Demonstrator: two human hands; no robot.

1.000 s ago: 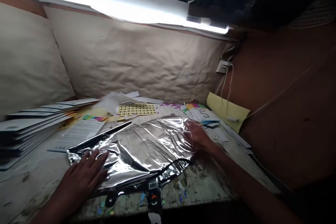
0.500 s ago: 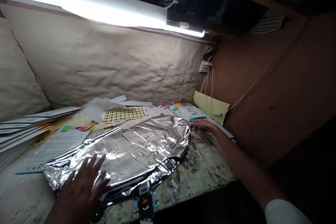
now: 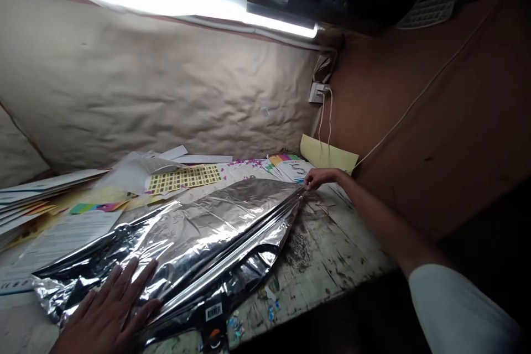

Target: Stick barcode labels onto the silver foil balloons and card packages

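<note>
A flat silver foil balloon (image 3: pixel 215 221) stretches across the worn tabletop, with a dark tab (image 3: pixel 213 321) bearing a barcode at its near edge. My left hand (image 3: pixel 112 307) rests palm down on its near left part, fingers spread. At the far right tip, the fingers of my right hand (image 3: pixel 317 178) are pinched on the foil. Long straight folds run across the balloon from that pinch toward my left hand. Part of the near left foil is hidden beneath my left hand.
Stacked sheets (image 3: pixel 20 204) lie at the left, and a yellow sticker sheet (image 3: pixel 186 178) is behind the balloon. Number-printed cards (image 3: pixel 290 168) and a yellow paper (image 3: pixel 327 154) lie near the corner. Shiny scraps (image 3: pixel 236 326) dot the front of the table (image 3: pixel 332 249).
My right hand has pulled the balloon's far tip taut, and straight folds have formed in the foil. My left hand stays flat on it. The camera view has shifted somewhat.
</note>
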